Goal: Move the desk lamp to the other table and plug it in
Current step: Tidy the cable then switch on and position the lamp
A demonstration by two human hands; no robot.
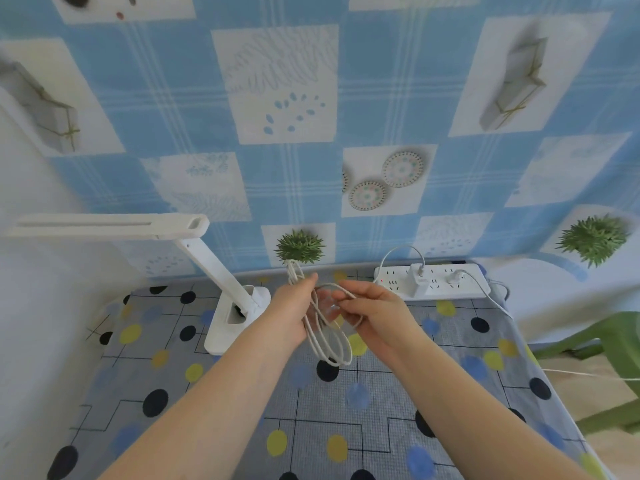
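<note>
Nearest the camera, both of my forearms reach in from the bottom edge over the counter [346,403], which is covered in a grey cloth with black, yellow and blue dots. My left hand [294,306] has a grip round a bundle of looped white cable [330,344], the loops hanging below the palm and a few strands poking up past the fingertips. My right hand [375,315] pinches one strand of the same cable between thumb and fingers; where that strand leads after my hand I cannot make out.

Just left of my left hand the white desk lamp [239,306] stands on the counter, its arm slanting up to a flat head that is cut off at the left edge of the view. My left wrist hides part of its base.

Further back, at the counter's far right, a white power strip [446,282] carries a white charger block [419,280] and a second white plug; both cords run off behind things or out of sight. A green chair [602,348] is only partly visible at the right edge.
</note>
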